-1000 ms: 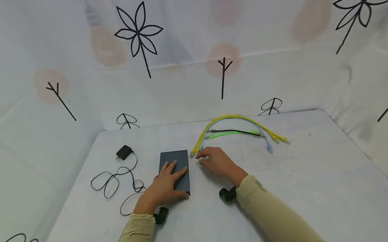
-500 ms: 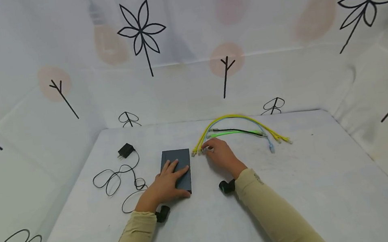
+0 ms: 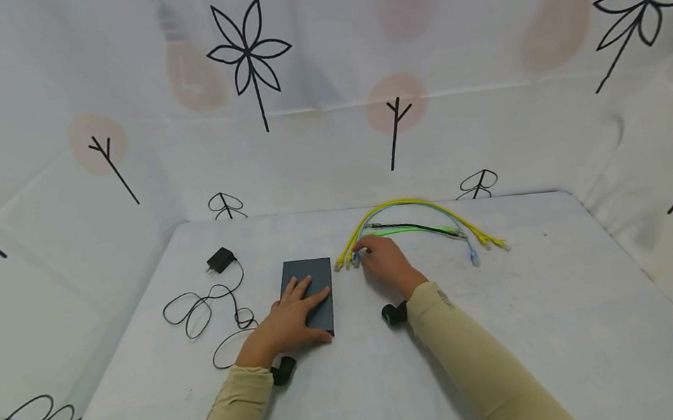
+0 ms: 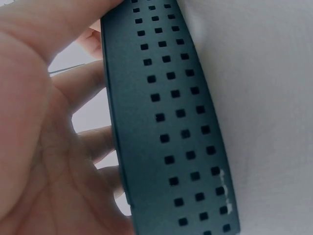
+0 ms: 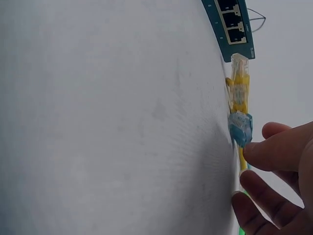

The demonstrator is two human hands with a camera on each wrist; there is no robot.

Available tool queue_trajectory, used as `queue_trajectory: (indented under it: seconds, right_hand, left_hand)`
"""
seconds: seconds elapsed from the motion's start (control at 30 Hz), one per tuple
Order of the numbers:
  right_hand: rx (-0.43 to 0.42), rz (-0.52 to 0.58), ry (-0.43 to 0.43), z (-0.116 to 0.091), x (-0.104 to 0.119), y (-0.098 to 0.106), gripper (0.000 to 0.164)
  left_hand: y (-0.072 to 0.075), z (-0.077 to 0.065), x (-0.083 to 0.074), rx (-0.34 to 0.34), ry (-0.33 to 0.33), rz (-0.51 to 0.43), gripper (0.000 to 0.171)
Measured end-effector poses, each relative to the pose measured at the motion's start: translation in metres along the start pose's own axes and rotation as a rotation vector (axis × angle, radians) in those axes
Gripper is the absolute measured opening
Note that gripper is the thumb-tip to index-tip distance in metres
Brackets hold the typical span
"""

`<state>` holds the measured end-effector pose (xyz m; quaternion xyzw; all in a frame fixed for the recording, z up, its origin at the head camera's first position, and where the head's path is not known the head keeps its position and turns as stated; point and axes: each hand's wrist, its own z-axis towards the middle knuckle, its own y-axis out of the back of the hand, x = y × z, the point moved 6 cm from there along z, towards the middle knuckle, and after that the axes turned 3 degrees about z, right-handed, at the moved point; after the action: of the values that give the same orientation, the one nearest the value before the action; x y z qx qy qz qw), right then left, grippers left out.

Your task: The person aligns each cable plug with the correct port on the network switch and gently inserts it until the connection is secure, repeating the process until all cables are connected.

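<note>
In the head view my left hand [image 3: 290,321] rests over a dark grey network switch [image 3: 317,269], fingers spread across its top and thumb at the near edge. The left wrist view shows the perforated side of the switch [image 4: 166,117] close up, with the fingers beyond it. My right hand [image 3: 390,265] pinches a light blue network cable just behind its plug [image 3: 356,261]. The right wrist view has the thumb tip right at the blue plug [image 5: 240,128], beside clear plugs of yellow network cables [image 5: 239,88]. The switch's ports [image 5: 234,22] appear beyond them.
A black power adapter [image 3: 220,260] with a loosely looped thin cord [image 3: 210,297] lies left of the switch. Behind the right hand, yellow cables [image 3: 399,201] arch over a black cable [image 3: 409,226] and a green one [image 3: 400,231]. Printed white cloth surrounds the table.
My right hand has reached slightly forward, its fingers closing at the blue cable's plug end. The left hand stays on the switch; the head view has shifted a little.
</note>
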<state>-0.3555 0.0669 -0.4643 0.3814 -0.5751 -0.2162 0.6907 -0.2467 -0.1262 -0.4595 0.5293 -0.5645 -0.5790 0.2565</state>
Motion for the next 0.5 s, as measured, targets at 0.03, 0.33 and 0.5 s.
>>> queue_trajectory:
  seconds: [0.03,0.33,0.5]
  right_hand:
    - [0.004,-0.004,-0.003,0.001,0.000,0.000,0.033]
    - [0.026,-0.091,0.031,0.009,0.002,-0.003,0.031]
    - [0.036,-0.112,0.027,0.012,0.002,-0.004,0.030]
  left_hand:
    - [0.000,0.000,0.000,-0.001,0.000,0.001,0.088]
    - [0.000,0.000,0.000,-0.007,-0.002,-0.004,0.087]
    - [0.000,0.000,0.001,-0.014,-0.001,0.004,0.087]
